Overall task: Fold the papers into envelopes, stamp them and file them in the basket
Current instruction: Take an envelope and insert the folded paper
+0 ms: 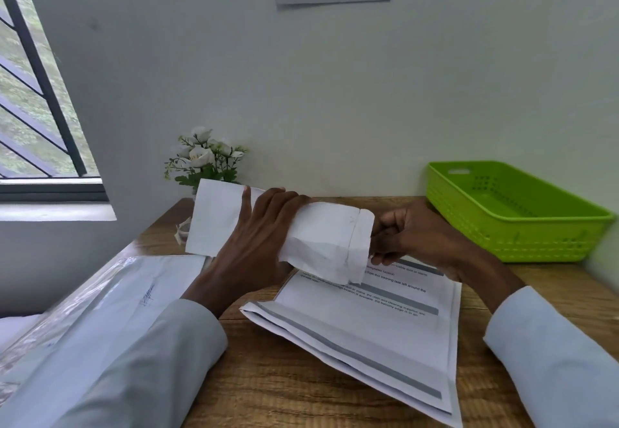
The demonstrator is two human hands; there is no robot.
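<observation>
A white folded paper [321, 236] is held up in the air above the wooden desk [301, 390]. My left hand [258, 243] wraps around its middle, with fingers over the top. My right hand [405, 236] pinches the paper's right end, where a narrow strip is folded over. Below them lies a stack of printed sheets [371, 330] with grey bars. The green plastic basket [509, 220] stands at the back right of the desk and looks empty. No stamp is visible.
A clear plastic sleeve with paper inside [110, 297] lies at the left of the desk. A small pot of white flowers [204, 159] stands against the wall behind the paper. A window [30, 92] is at the far left.
</observation>
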